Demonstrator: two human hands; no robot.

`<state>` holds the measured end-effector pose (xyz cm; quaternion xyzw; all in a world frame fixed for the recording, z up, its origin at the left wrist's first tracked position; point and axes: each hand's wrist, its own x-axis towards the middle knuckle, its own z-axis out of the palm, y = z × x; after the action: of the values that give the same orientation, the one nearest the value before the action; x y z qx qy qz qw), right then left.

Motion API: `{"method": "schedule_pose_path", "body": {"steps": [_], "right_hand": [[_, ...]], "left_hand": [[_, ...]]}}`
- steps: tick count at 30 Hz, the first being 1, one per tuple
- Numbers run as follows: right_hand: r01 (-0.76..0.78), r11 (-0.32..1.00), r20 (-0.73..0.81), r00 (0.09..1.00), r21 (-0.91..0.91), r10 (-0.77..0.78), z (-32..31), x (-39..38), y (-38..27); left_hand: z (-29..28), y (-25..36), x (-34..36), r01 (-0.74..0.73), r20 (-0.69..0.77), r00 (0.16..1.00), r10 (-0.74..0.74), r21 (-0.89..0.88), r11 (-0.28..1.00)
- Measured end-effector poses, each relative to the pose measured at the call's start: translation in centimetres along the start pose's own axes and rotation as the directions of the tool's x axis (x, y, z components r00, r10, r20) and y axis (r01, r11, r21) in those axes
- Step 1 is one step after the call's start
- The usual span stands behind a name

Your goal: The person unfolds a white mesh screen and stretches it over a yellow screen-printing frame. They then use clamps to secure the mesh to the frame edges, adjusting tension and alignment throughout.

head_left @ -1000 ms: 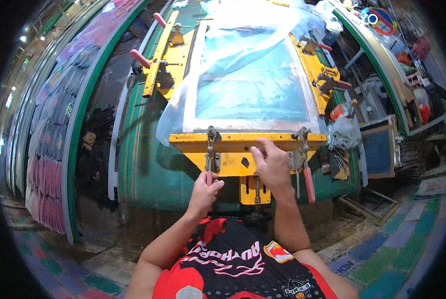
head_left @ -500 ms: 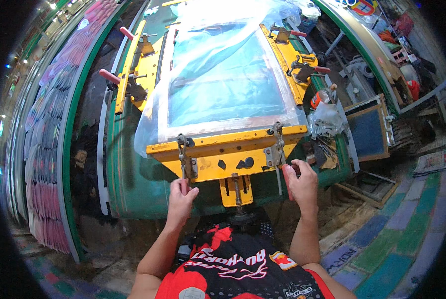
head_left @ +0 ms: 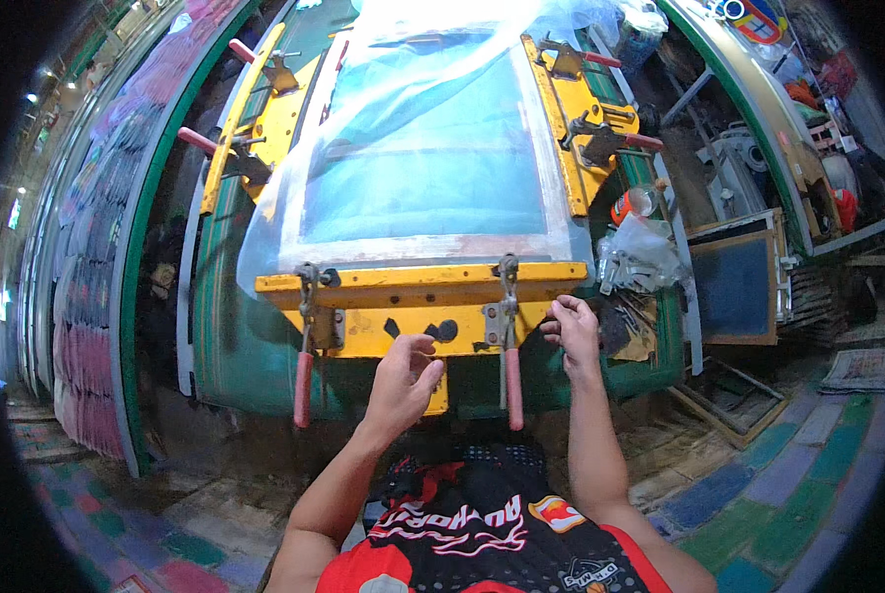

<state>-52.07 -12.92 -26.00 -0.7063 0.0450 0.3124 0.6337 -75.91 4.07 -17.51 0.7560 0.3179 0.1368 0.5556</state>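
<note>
My left hand (head_left: 404, 383) is off the handles, fingers loosely bent, in front of the middle of a yellow metal clamp bar (head_left: 393, 282). At the bar's right end my right hand (head_left: 575, 336) hovers with its fingers apart and nothing in them. Two toggle clamps with red handles hang from the bar: the left handle (head_left: 302, 390) and the right handle (head_left: 514, 390) both point down. Behind the bar lies a screen-printing frame (head_left: 427, 249) with teal mesh (head_left: 422, 188). Thin clear plastic film (head_left: 264, 232) covers part of it and drapes over its left side.
Yellow side brackets with more red-handled clamps (head_left: 197, 140) (head_left: 643, 142) flank the frame on the green table (head_left: 235, 346). A clear plastic bag (head_left: 645, 252) and an orange-labelled jar (head_left: 632, 205) sit at right. Another framed screen (head_left: 734, 287) leans beyond. Racked printed fabric pieces (head_left: 91, 326) line the left.
Both hands have let go of the red clamp handles, which now hang straight down. My left hand has moved right toward the bar's middle; my right hand has risen slightly. The view has shifted.
</note>
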Motion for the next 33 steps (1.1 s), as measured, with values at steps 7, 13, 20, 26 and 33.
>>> {"method": "schedule_pose_path", "body": {"steps": [7,13,20,26,33], "right_hand": [[0.021,0.981,-0.220,0.975,0.192,0.022,-1.9,2.8,-0.1],[-0.046,0.940,-0.076,0.994,0.339,0.076,-3.7,5.8,-1.0],[0.061,0.967,-0.123,0.992,0.247,-0.031,-3.4,8.7,0.0],[0.248,0.848,-0.272,0.873,-0.469,-0.405,-3.1,7.8,-1.1],[0.307,0.778,-0.280,0.810,-0.548,-0.516,-1.9,6.6,-2.2]], "left_hand": [[5.8,-0.8,3.6,0.127,0.094,0.988,-0.119,-0.084,0.988],[8.4,2.4,3.9,0.438,0.234,0.899,-0.370,-0.442,0.783],[12.2,5.5,0.9,0.349,0.048,0.937,-0.346,-0.180,0.920],[12.7,5.3,0.5,0.301,0.061,0.953,-0.295,-0.201,0.932],[12.8,4.4,0.7,0.268,0.028,0.963,-0.269,-0.227,0.936]]}}
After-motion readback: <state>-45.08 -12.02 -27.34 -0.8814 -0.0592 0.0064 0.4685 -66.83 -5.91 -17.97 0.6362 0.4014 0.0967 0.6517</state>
